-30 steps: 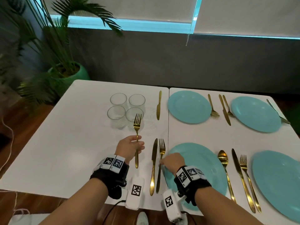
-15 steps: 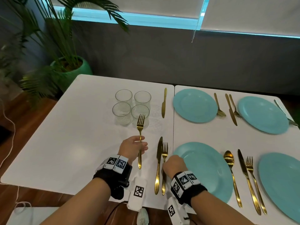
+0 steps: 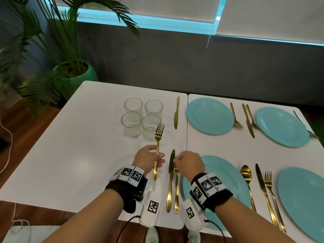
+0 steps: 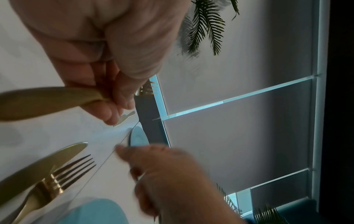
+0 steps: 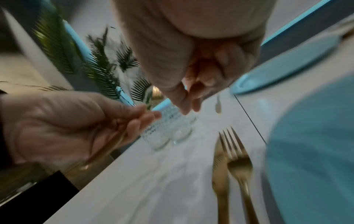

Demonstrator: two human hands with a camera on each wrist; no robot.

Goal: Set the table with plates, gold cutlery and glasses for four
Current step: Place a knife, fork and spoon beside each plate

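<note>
My left hand (image 3: 157,158) grips a gold fork (image 3: 158,137) by its handle and holds it above the white table (image 3: 70,155), tines pointing away toward the glasses (image 3: 142,118). In the left wrist view the thumb and fingers (image 4: 114,106) pinch that handle (image 4: 47,101). My right hand (image 3: 177,160) hovers with curled fingers over the tines of a second gold fork (image 3: 176,190). That fork lies beside a gold knife (image 3: 170,181), left of the near turquoise plate (image 3: 228,181). The right wrist view shows the right hand (image 5: 191,104) holding nothing, above the lying fork (image 5: 239,163).
Several empty glasses stand grouped behind the held fork. A lone gold knife (image 3: 177,113) lies left of the far plate (image 3: 209,115). Two more plates (image 3: 280,127) (image 3: 301,199) with gold cutlery sit to the right. A potted palm (image 3: 73,74) stands beyond the table's far left corner.
My right hand has slid forward from the near plate's edge along the lying fork to its tines. The left hand still holds its fork in nearly the same spot.
</note>
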